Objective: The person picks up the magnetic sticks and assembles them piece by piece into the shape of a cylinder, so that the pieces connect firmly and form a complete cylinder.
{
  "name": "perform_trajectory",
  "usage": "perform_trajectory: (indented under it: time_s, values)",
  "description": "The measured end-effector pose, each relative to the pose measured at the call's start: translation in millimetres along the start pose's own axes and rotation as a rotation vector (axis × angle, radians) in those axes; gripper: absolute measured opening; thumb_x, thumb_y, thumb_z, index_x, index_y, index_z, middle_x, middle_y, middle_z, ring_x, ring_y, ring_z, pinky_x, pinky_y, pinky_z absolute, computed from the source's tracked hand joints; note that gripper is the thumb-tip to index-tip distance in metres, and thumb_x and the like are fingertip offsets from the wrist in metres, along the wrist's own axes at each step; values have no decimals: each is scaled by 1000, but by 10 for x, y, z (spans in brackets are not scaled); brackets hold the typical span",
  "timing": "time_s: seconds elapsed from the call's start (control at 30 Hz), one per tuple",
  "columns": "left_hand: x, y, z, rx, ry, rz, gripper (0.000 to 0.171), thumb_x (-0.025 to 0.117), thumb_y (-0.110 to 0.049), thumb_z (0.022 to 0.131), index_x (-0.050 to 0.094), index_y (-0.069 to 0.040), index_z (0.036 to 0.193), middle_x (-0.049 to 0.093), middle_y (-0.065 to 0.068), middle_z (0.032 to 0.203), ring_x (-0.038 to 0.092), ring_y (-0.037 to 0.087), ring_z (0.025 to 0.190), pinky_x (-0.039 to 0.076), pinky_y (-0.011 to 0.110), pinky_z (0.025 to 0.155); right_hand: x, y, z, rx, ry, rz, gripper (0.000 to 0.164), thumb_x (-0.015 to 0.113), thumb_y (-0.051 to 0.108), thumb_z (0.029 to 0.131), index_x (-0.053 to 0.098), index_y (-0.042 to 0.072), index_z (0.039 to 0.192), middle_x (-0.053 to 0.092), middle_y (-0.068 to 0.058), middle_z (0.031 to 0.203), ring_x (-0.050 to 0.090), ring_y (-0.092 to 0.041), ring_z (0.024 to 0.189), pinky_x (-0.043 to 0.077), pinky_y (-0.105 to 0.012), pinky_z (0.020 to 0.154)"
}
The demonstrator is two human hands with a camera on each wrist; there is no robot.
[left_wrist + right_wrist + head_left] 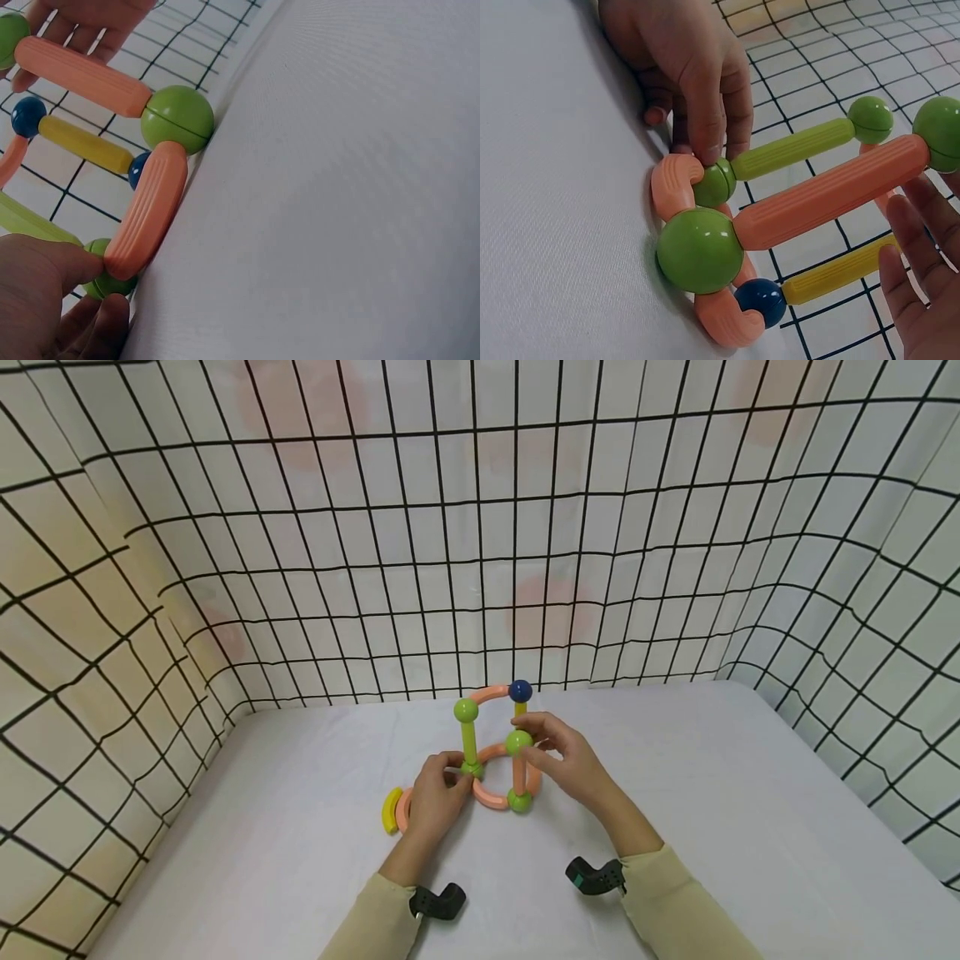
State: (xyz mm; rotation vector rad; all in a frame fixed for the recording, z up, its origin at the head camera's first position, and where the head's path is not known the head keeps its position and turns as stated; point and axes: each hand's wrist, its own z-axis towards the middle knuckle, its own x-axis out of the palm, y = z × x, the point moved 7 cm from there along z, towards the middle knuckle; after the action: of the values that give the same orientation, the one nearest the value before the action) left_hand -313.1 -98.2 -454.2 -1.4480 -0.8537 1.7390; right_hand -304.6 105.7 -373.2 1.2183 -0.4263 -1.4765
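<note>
A frame of ball-and-rod magnetic pieces stands on the white surface. My left hand (437, 793) pinches the green ball (101, 281) at its lower left corner, between a lime rod (795, 150) and a curved orange rod (154, 210). My right hand (564, 753) holds the upper green ball (518, 742) on top of the straight orange rod (832, 191), with the thumb at its side. Below that rod sits a large green ball (700, 251). A yellow rod (844, 270) rises behind from a blue ball (760, 301). Another blue ball (521, 691) tops it.
Loose curved pieces, one yellow (390, 810) and one orange (403, 810), lie beside my left hand, which partly hides the orange one. A black wire grid (480, 560) stands behind and at both sides of the white table (750, 827).
</note>
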Motion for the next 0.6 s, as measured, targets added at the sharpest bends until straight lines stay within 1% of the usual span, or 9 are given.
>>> perform_trajectory:
  time_s: [0.07, 0.13, 0.2, 0.3, 0.37, 0.47, 0.53, 0.6]
  values:
    - [-1, 1, 1, 1, -2, -2, 30, 70, -17, 91, 65, -12, 120, 62, 5, 115, 61, 17, 95, 52, 32, 81, -26, -26, -4, 12, -22, 13, 33, 57, 18, 100, 58, 11, 132, 64, -9, 127, 57, -11, 109, 48, -29, 95]
    - [-4, -3, 4, 6, -3, -3, 29, 70, -17, 91, 65, -12, 120, 62, 6, 114, 61, 17, 95, 52, 32, 81, -58, -72, -5, 38, -48, 50, 30, 53, 20, 103, 59, 10, 131, 64, -10, 126, 57, -10, 109, 49, -27, 96]
    - [-9, -6, 9, 9, -4, -1, 29, 70, -16, 91, 65, -12, 120, 62, 6, 114, 61, 17, 95, 52, 32, 80, -91, -125, -2, 64, -79, 93, 29, 50, 22, 105, 59, 8, 130, 65, -13, 122, 60, -15, 107, 50, -25, 93]
    - [-14, -4, 10, 7, -7, 3, 30, 70, -15, 91, 65, -11, 120, 62, 6, 115, 61, 17, 94, 52, 31, 79, -141, -236, -4, 100, -142, 124, 29, 49, 23, 106, 59, 5, 125, 65, -16, 113, 62, -17, 99, 52, -24, 87]
    - [-5, 12, 10, -5, -1, 6, 30, 70, -16, 92, 65, -12, 121, 62, 5, 115, 60, 16, 94, 52, 30, 79, -173, -327, -14, 131, -196, 109, 26, 52, 22, 105, 60, 4, 122, 66, -16, 105, 63, -18, 92, 53, -24, 81]
    - [8, 30, 4, -12, 7, 7, 30, 70, -16, 92, 65, -12, 121, 62, 5, 115, 60, 16, 94, 52, 29, 78, -198, -497, -34, 210, -254, 45, 23, 59, 21, 101, 61, 7, 120, 65, -13, 100, 61, -12, 87, 52, -22, 78]
    - [14, 34, 6, -14, 11, 1, 30, 70, -16, 92, 65, -12, 121, 61, 5, 115, 59, 16, 94, 52, 29, 78, -192, -614, -35, 279, -261, 1, 27, 63, 22, 98, 61, 10, 122, 65, -10, 103, 60, -12, 89, 50, -22, 78]
    - [7, 27, 11, -7, 7, -7, 29, 70, -15, 91, 65, -12, 120, 61, 5, 115, 59, 16, 94, 52, 29, 78, -158, -719, -23, 338, -229, -44, 33, 65, 24, 97, 58, 13, 128, 65, -9, 109, 59, -15, 95, 49, -25, 81]
